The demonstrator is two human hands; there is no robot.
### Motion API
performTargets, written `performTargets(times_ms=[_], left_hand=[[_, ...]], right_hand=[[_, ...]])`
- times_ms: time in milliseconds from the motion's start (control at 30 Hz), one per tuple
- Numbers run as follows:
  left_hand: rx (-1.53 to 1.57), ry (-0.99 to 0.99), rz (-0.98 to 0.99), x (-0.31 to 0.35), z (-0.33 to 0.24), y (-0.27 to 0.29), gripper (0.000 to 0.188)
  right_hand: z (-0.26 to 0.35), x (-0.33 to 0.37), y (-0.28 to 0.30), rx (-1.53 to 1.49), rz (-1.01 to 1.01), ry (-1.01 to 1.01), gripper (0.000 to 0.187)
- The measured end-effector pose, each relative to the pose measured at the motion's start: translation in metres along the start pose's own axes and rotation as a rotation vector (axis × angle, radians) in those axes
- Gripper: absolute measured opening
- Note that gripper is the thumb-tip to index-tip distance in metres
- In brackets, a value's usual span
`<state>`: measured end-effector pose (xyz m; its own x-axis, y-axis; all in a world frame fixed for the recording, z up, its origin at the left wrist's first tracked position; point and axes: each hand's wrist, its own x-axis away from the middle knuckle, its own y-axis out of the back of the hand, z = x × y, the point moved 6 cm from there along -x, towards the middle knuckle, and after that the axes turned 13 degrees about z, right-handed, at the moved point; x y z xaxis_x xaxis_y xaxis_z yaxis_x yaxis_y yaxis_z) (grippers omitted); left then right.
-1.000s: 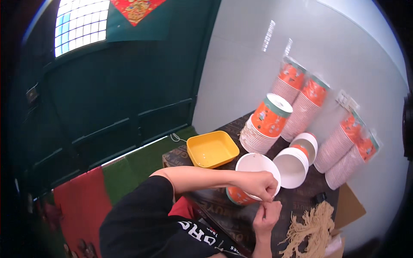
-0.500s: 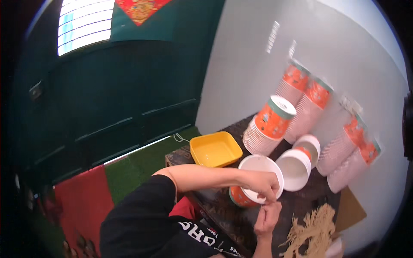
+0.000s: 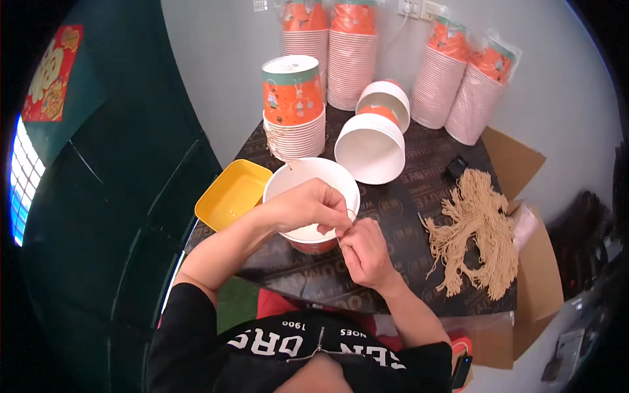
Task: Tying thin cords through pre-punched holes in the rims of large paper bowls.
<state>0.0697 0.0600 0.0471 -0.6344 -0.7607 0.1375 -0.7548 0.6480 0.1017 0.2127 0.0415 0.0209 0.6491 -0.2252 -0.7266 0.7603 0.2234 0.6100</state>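
Observation:
A white-lined paper bucket (image 3: 298, 171) with an orange outside stands upright in front of me. My left hand (image 3: 313, 206) reaches over its mouth, fingers pinched at the near right rim. Close against it, my right hand (image 3: 368, 252) is closed at the outside of the same rim. Between the fingertips shows a thin tan string (image 3: 352, 213), with a small loop sticking up. Most of the string is hidden by the fingers. Behind the bucket stands an upside-down stack of orange-and-white paper buckets (image 3: 293, 98), with a bit of string hanging at its side.
On the dark patterned table (image 3: 409, 262) lies a heap of tan strings (image 3: 475, 236) at the right. A yellow basin (image 3: 232, 193) is at the left. Two paper buckets (image 3: 372, 147) lie on their sides behind. Tall wrapped bucket stacks (image 3: 354, 59) line the wall.
My view has swung to the right and levelled, so the table now sits centrally. Both hands stay together at the bucket's rim; the string's small loop now shows between them.

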Motion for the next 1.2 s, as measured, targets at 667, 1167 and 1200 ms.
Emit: performTargets(times_ms=[667,1167,1200], left_hand=[[-0.018,0.103,-0.053,0.004,0.000,-0.007,0.015],[-0.142,0.102,-0.011,-0.003,0.003,-0.025,0.013],[-0.144,0.097,-0.004,-0.004,0.002,-0.026,0.013]], right_hand=[[-0.003,0.011,0.019,0.110,-0.252,-0.045,0.026],[0.001,0.009,0.033,0.045,-0.309,0.002,0.019],[0.001,0.009,0.033,0.054,-0.310,0.000,0.019]])
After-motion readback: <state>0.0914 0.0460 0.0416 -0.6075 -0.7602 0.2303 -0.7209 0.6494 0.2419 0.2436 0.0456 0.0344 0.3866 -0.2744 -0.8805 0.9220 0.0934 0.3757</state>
